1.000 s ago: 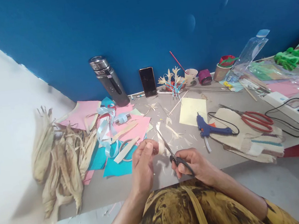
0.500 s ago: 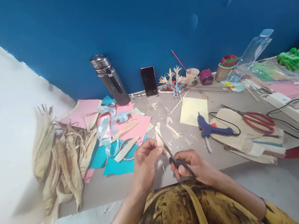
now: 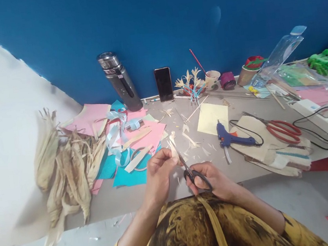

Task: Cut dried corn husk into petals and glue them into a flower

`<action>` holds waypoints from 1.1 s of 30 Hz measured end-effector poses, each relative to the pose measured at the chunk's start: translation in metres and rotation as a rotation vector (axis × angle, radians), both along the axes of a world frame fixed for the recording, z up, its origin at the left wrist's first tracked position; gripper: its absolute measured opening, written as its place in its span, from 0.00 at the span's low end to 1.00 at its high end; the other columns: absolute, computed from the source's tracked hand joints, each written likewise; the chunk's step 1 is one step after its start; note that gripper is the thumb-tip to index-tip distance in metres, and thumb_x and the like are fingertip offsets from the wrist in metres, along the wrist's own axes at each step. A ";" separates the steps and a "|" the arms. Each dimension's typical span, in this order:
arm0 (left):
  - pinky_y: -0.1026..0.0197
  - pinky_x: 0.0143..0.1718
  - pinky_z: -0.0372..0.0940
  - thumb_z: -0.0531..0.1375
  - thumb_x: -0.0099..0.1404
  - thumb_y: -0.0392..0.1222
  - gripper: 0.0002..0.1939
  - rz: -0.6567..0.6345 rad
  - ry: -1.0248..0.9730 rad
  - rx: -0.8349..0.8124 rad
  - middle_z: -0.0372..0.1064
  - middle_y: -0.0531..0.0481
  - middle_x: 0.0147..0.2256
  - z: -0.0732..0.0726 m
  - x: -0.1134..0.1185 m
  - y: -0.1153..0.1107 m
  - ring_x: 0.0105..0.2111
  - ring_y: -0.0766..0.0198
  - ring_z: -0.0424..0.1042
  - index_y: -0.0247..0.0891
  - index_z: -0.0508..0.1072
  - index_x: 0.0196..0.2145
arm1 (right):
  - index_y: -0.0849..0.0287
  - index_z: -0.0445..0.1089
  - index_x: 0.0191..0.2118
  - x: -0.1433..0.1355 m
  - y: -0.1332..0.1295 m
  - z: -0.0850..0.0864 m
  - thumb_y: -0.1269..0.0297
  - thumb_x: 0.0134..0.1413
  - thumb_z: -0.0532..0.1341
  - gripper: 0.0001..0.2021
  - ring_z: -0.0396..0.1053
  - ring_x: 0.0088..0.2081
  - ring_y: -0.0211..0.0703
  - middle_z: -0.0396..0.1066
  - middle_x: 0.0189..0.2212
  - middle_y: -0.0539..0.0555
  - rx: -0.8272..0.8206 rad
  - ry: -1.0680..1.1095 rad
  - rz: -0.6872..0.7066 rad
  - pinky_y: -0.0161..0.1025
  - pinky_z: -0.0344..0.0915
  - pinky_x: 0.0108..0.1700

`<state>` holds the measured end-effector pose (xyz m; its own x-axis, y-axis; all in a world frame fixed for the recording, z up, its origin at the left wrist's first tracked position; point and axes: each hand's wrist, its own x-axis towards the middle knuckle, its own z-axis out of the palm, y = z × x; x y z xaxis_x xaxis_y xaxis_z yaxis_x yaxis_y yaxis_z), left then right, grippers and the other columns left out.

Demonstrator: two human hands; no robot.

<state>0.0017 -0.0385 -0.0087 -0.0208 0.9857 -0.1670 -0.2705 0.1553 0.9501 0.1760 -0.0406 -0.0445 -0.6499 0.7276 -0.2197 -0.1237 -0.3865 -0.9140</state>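
Observation:
Between thumb and fingers, my left hand (image 3: 160, 175) pinches a small pale piece of corn husk (image 3: 173, 143), its tip pointing up. My right hand (image 3: 210, 177) has its fingers through the handles of the black scissors (image 3: 188, 169). The scissor blades lie against the right side of the husk piece, just above my left fingertips. Cut husk scraps (image 3: 190, 139) are scattered on the grey table (image 3: 160, 196) beyond both hands. Husk flowers on light blue stems (image 3: 192, 86) stand near the wall.
Dried husks (image 3: 72, 177), coloured paper (image 3: 144, 135) and light blue ribbon (image 3: 114, 138) lie left. A flask (image 3: 122, 84) and phone (image 3: 163, 84) stand behind. Right are a glue gun (image 3: 237, 139), glove (image 3: 261, 147), red-handled scissors (image 3: 283, 131), bottle (image 3: 281, 56) and power strip (image 3: 323, 120).
The view has shifted slightly, and the table items sit a little higher in it. Both hands keep nearly the same pose, with the scissors still against the husk piece.

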 end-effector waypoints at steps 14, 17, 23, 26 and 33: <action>0.59 0.36 0.63 0.61 0.58 0.40 0.07 0.019 -0.031 0.035 0.71 0.50 0.24 0.006 -0.007 0.001 0.28 0.61 0.70 0.38 0.70 0.23 | 0.60 0.71 0.26 0.000 -0.001 -0.007 0.48 0.44 0.70 0.19 0.59 0.21 0.34 0.66 0.17 0.47 -0.040 -0.053 -0.041 0.33 0.54 0.26; 0.59 0.35 0.63 0.62 0.56 0.40 0.07 0.085 -0.065 0.010 0.70 0.52 0.22 0.009 -0.010 0.002 0.26 0.62 0.70 0.38 0.70 0.23 | 0.60 0.70 0.26 0.000 0.000 -0.006 0.43 0.44 0.69 0.22 0.59 0.21 0.34 0.66 0.18 0.48 -0.029 -0.056 -0.031 0.33 0.54 0.26; 0.60 0.32 0.63 0.61 0.55 0.37 0.05 -0.006 -0.124 -0.035 0.70 0.52 0.21 0.008 -0.017 0.002 0.24 0.63 0.70 0.38 0.70 0.22 | 0.61 0.70 0.31 0.002 0.000 -0.002 0.37 0.45 0.66 0.27 0.60 0.24 0.36 0.70 0.22 0.51 0.059 -0.018 0.073 0.33 0.56 0.26; 0.60 0.32 0.64 0.62 0.54 0.37 0.04 -0.065 -0.122 -0.042 0.72 0.50 0.22 0.008 -0.020 0.004 0.26 0.62 0.71 0.37 0.71 0.23 | 0.61 0.71 0.31 0.002 -0.001 -0.002 0.41 0.46 0.67 0.24 0.59 0.23 0.35 0.69 0.21 0.50 0.038 -0.019 0.078 0.32 0.55 0.25; 0.61 0.29 0.64 0.64 0.52 0.37 0.06 -0.126 -0.107 -0.032 0.71 0.49 0.22 0.015 -0.026 0.009 0.25 0.62 0.71 0.37 0.71 0.21 | 0.61 0.71 0.27 0.001 0.000 0.007 0.51 0.44 0.69 0.16 0.59 0.20 0.34 0.66 0.18 0.48 0.003 -0.085 0.048 0.32 0.54 0.24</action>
